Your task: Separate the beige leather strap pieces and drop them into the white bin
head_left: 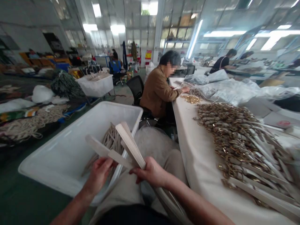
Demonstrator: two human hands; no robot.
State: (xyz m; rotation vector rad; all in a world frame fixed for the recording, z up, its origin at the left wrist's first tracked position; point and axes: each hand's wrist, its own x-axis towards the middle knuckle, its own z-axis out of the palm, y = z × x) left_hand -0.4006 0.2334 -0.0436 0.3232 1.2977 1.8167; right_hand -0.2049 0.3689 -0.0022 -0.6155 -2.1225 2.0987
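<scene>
My right hand (pixel 150 172) is closed round a bundle of flat beige straps (pixel 130 142), whose upper ends stick up and whose lower part hangs over my lap. Pinched in my left hand (pixel 100 172) is one pale strap (pixel 99 146) that slants away from the bundle; its far end is blurred. Both hands are above my lap, beside the white plastic bin (pixel 53 178). Inside the bin lies a pile of beige straps (pixel 112 139), partly hidden behind the held ones.
On the right, a cloth-covered table (pixel 192 156) bears a large heap of straps with metal buckles (pixel 234 137). A person in a brown jacket (pixel 156 90) sits at it, near small gold parts (pixel 191 99). Plastic bags (pixel 236 90) lie farther back.
</scene>
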